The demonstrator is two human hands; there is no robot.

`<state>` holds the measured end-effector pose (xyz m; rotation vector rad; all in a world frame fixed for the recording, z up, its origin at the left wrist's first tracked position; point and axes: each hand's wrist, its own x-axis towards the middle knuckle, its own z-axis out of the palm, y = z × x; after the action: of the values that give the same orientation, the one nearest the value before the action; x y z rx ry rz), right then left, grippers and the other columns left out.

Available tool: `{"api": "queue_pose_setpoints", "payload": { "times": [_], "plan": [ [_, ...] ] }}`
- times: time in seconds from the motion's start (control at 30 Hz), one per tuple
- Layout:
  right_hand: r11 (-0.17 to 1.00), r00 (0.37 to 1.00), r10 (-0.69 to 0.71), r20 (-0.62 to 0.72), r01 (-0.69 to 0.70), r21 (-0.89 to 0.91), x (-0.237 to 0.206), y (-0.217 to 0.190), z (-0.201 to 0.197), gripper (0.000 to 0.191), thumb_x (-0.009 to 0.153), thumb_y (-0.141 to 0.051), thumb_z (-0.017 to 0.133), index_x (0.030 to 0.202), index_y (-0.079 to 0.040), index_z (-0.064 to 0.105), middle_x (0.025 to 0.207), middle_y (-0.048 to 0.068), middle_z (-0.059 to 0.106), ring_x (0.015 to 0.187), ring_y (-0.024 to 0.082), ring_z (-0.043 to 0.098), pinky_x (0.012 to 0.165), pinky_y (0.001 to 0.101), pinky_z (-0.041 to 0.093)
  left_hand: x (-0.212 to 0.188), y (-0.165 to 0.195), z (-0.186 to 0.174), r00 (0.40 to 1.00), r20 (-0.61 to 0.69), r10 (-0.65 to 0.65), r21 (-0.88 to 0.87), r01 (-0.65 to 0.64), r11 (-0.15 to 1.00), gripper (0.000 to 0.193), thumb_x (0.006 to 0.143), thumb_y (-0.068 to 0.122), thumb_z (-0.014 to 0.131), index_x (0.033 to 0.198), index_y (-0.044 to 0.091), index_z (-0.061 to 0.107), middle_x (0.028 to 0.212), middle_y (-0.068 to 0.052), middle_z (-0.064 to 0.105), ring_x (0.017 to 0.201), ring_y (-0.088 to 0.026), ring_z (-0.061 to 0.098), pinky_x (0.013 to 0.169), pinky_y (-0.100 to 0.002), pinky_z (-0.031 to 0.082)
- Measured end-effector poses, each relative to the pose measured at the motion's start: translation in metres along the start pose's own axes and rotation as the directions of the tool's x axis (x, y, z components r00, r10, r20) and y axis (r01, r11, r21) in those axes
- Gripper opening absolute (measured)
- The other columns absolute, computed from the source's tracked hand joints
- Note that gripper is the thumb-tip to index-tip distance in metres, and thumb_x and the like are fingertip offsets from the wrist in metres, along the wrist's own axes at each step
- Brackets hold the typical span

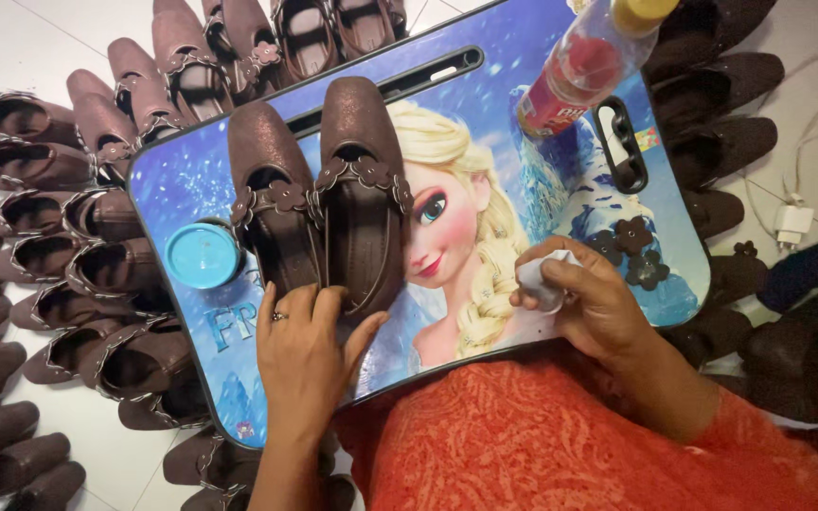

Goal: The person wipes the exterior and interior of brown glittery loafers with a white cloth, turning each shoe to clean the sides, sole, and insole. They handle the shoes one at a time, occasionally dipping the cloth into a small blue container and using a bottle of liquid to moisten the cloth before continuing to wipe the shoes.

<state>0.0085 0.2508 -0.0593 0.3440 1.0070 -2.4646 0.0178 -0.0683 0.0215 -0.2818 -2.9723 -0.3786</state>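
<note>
Two brown strap shoes (319, 199) with small flower trims lie side by side on a blue picture-printed lap table (494, 114). My left hand (307, 345) rests on their heel ends, fingers spread across both, a ring on one finger. My right hand (591, 301) sits on the table's near right part, closed on a small white cloth (543, 279). A round blue lid or tin (203, 254) stands just left of the shoes.
A red-labelled clear bottle (584, 66) with a yellow cap lies at the table's far right by a handle slot. Loose brown flower trims (631, 248) sit near my right hand. Several brown shoes (59, 246) crowd the floor on the left, darker ones on the right. A white charger (792, 222) lies right.
</note>
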Motion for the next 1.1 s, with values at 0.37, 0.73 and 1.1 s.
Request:
{"api": "queue_pose_setpoints", "payload": {
  "times": [0.37, 0.73, 1.1],
  "plan": [
    [0.658, 0.987, -0.106, 0.117, 0.158, -0.737, 0.012, -0.026, 0.040, 0.030, 0.088, 0.000, 0.069, 0.118, -0.002, 0.073, 0.121, 0.007, 0.071, 0.113, 0.017, 0.067, 0.098, 0.0309, 0.052, -0.018, 0.022, -0.014, 0.972, -0.218, -0.088, -0.147, 0.056, 0.988, 0.049, 0.073, 0.030, 0.084, 0.114, 0.010, 0.068, 0.127, -0.018, 0.064, 0.123, -0.042, 0.055, 0.108, -0.050, 0.038],
    [0.697, 0.989, -0.119, 0.083, 0.143, -0.703, 0.009, -0.002, 0.044, 0.023, 0.084, 0.004, 0.071, 0.106, 0.000, 0.072, 0.108, 0.006, 0.072, 0.098, 0.010, 0.068, 0.082, 0.0237, 0.055, 0.012, 0.072, 0.032, 0.975, 0.143, -0.172, -0.858, 0.209, 0.469, 0.019, 0.093, 0.007, 0.075, 0.111, 0.003, 0.070, 0.100, -0.008, 0.072, 0.080, -0.014, 0.071, 0.070, -0.027, 0.057],
    [0.381, 0.790, -0.552, 0.267, 0.525, -0.761, 0.015, -0.103, 0.066, 0.017, 0.095, 0.004, 0.070, 0.111, -0.001, 0.073, 0.104, 0.007, 0.072, 0.085, 0.010, 0.070, 0.070, 0.0211, 0.057, 0.024, 0.055, 0.027, 0.986, -0.077, -0.148, -0.792, 0.030, 0.610, 0.017, 0.089, 0.001, 0.076, 0.105, 0.002, 0.072, 0.099, -0.009, 0.074, 0.088, -0.018, 0.072, 0.080, -0.028, 0.056]
  ]
}}
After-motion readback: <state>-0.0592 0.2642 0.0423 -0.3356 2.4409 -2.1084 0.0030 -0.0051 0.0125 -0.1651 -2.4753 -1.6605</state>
